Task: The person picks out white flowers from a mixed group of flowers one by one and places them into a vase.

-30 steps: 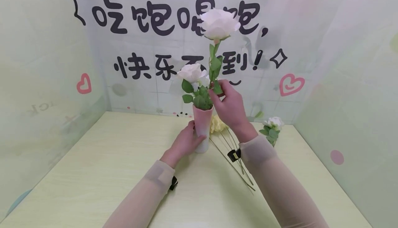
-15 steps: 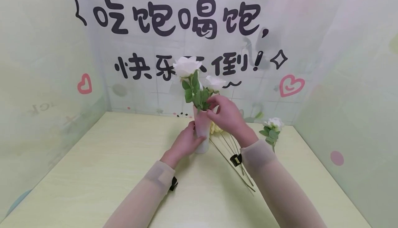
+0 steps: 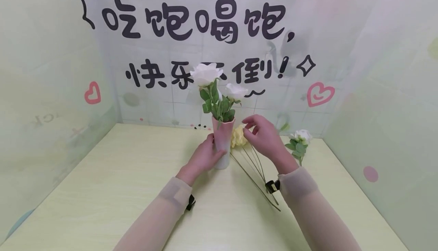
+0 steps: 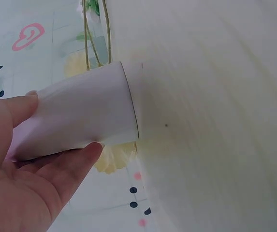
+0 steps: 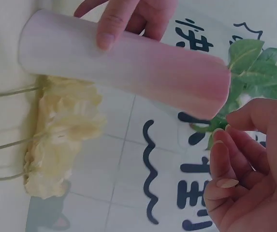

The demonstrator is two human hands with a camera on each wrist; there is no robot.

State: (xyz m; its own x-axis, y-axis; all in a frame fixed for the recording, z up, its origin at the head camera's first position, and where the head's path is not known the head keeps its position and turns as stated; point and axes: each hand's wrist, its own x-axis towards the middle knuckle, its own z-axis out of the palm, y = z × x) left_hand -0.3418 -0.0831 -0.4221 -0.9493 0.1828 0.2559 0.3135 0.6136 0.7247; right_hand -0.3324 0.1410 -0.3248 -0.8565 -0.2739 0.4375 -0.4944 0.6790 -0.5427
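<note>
A pink-to-white vase (image 3: pixel 223 137) stands upright on the table, and my left hand (image 3: pixel 204 155) grips it round its lower half. In the left wrist view the thumb and fingers lie on opposite sides of the vase (image 4: pixel 80 108). Two white roses, a taller one (image 3: pixel 206 74) and a lower one (image 3: pixel 236 91), rise from its mouth among green leaves (image 3: pixel 222 106). To the right of the vase my right hand (image 3: pixel 263 137) hangs in the air, apart from it. Its fingers (image 5: pixel 220 154) are loosely bent, with nothing between them.
Yellow flowers (image 3: pixel 238 137) with long thin stems (image 3: pixel 254 182) lie on the table (image 3: pixel 102 190) just right of the vase. Farther right lies another white flower (image 3: pixel 301 140) with leaves. A printed cloth wall (image 3: pixel 164 106) closes off the back and sides.
My right hand has lowered a tall white rose into the vase, let go of its stem and drawn back to the right. The left hand has stayed on the vase.
</note>
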